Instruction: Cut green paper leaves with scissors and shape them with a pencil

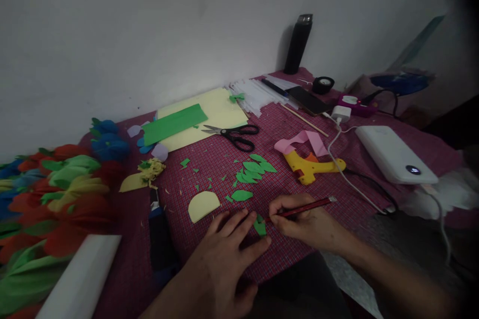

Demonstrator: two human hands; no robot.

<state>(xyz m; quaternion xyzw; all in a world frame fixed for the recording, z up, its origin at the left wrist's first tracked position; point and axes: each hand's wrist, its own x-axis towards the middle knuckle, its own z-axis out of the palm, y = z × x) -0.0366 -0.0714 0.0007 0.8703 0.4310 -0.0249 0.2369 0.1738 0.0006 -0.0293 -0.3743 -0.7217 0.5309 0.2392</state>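
My right hand (303,222) is closed around a red pencil (309,207), its tip end resting at a small green paper piece (259,226). Spread flat on the checked cloth, my left hand (232,244) has its fingertips against the edge of that green piece. Just beyond lie a green paper leaf (242,195) and a loose pile of green leaf cutouts (254,169). A cream half-round paper (204,206) sits past my left fingertips. Black-handled scissors (234,132) lie farther back with blades parted.
A yellow glue gun (309,165) with pink paper (301,142) lies right of the leaves. A white power bank (396,154) and cables are at right. Colourful paper flowers (63,184) crowd the left. A black bottle (298,45) stands by the wall; green sheet (174,123) lies on cream sheets (220,109).
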